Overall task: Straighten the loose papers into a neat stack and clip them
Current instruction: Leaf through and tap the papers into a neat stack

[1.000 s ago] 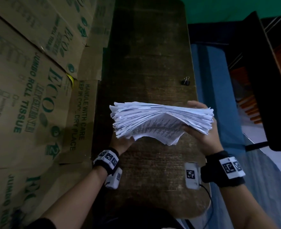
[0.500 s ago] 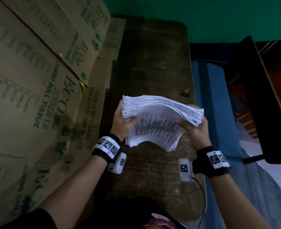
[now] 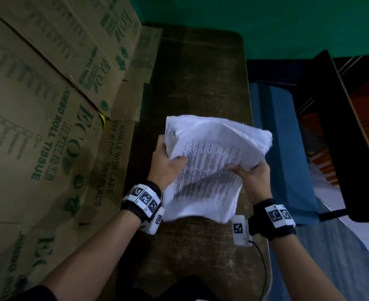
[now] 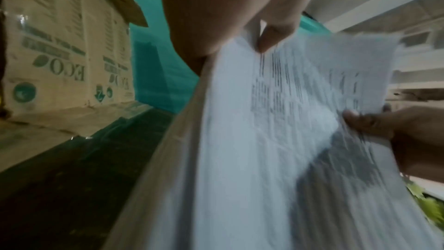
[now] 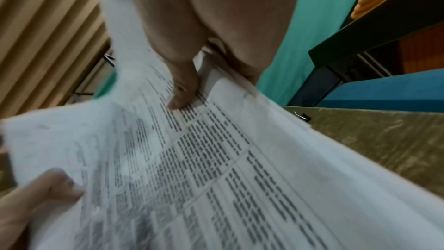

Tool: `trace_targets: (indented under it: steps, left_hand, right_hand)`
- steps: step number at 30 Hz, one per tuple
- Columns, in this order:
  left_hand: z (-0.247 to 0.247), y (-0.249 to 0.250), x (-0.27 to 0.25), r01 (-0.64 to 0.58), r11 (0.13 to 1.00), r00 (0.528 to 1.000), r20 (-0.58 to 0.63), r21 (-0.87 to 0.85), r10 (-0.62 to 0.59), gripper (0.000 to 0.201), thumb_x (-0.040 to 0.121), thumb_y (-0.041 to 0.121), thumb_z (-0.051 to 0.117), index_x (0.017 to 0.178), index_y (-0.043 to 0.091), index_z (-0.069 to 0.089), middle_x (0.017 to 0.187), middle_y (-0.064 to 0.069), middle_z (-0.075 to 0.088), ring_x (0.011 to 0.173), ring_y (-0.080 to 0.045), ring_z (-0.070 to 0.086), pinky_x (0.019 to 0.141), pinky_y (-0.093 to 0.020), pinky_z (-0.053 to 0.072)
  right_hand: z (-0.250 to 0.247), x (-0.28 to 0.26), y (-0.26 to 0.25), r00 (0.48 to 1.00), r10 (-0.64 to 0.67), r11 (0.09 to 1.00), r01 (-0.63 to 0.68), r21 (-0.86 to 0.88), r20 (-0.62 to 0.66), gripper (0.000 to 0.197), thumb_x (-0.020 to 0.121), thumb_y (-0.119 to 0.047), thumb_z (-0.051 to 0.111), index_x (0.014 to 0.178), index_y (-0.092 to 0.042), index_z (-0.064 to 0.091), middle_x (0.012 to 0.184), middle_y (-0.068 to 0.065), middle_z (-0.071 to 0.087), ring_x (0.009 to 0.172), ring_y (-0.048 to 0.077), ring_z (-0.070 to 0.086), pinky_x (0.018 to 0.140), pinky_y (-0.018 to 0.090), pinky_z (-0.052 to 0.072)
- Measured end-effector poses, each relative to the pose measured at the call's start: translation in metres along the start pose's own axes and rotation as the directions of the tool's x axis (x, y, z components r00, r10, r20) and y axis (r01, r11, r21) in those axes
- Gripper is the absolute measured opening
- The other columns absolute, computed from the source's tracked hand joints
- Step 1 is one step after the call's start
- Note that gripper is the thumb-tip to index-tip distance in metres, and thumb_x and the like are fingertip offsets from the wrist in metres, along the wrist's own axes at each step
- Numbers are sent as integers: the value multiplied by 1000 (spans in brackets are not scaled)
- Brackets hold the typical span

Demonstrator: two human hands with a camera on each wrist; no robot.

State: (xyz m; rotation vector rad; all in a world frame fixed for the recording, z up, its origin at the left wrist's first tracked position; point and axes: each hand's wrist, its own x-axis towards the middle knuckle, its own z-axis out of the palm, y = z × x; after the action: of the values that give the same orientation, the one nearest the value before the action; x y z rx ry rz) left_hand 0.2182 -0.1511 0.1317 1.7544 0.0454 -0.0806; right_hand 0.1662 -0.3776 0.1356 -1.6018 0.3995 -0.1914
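A thick stack of printed white papers point(image 3: 209, 166) is held tilted up above the dark wooden table point(image 3: 201, 72), its printed face toward me and its lower edge hanging loose. My left hand point(image 3: 168, 166) grips the stack's left side, thumb on the front sheet point(image 4: 276, 29). My right hand point(image 3: 250, 172) grips the right side, thumb pressed on the print point(image 5: 182, 90). A small black binder clip point(image 5: 303, 116) lies on the table behind the stack; in the head view only a glint of it point(image 3: 244, 123) shows past the paper's top edge.
Flattened cardboard boxes point(image 3: 48, 127) printed "ECO jumbo roll tissue" lean along the table's left side. A blue cloth surface point(image 3: 285, 137) lies to the right, with a dark frame point(image 3: 335, 127) beyond it. A green wall point(image 3: 266, 22) closes the far end.
The stack has tipped from lying flat between my hands to nearly upright, printed face toward me. Both hands moved closer together, and the paper now hides most of the clip.
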Motion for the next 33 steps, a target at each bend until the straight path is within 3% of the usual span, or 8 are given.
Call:
trace_targets:
  steps: [5,11,15,18,21,25,30,33]
  left_hand:
    - [6,-61,34,419,908,904,88,3,-417,58,82,2,64,132,16,39,120,-9,60,108,-28,60,94,-48,50]
    - [22,-143,60,681,725,715,121,102,-689,60,86,4,58,136,14,27,133,-19,49,118,-36,52,101,-57,43]
    - [25,-135,65,661,718,731,28,217,-682,57,90,20,57,136,5,29,136,-20,45,119,-35,48,105,-47,38]
    - [24,-125,76,624,695,745,-2,356,-667,62,95,39,47,142,8,21,140,-19,43,120,-37,49,98,-41,39]
    - [29,-119,90,580,729,797,-68,364,-600,57,96,33,45,142,11,20,140,-16,43,117,-36,51,96,-41,40]
    - [39,-127,96,544,718,819,-89,435,-567,56,97,25,40,146,13,17,143,-16,37,111,-37,54,92,-38,44]
    - [23,-131,120,517,736,799,61,437,-598,79,84,36,59,146,31,10,142,-21,41,119,-39,50,100,-50,44]
    - [18,-122,139,390,702,797,163,596,-581,72,80,41,64,141,38,25,147,-14,27,122,-37,45,97,-45,44]
  right_hand:
    - [10,46,54,957,283,924,-253,-286,70,50,70,-9,83,109,-15,53,110,3,67,94,19,67,76,35,56]
    - [28,81,132,857,507,766,-398,-505,94,67,70,-19,85,125,-7,48,124,11,61,112,29,60,95,46,50]
    - [37,98,135,838,538,706,-393,-589,85,63,86,-39,69,130,-4,43,124,12,57,114,32,57,84,35,45]
    - [42,115,132,841,538,646,-372,-666,52,72,95,-48,50,143,0,27,143,20,42,127,38,46,90,37,41]
    - [50,116,133,858,512,548,-303,-780,27,70,100,-48,35,144,5,20,149,25,25,137,43,25,110,47,26]
    - [56,117,138,855,518,454,-238,-859,37,68,100,-52,24,141,2,25,145,25,29,135,41,26,110,48,22]
    - [30,182,105,942,335,411,-154,-898,-8,63,99,-42,39,148,-6,22,155,21,19,143,40,16,115,56,17]
    - [21,240,90,979,200,237,-5,-971,44,53,98,-29,40,147,-12,28,156,20,17,142,44,15,114,61,18]
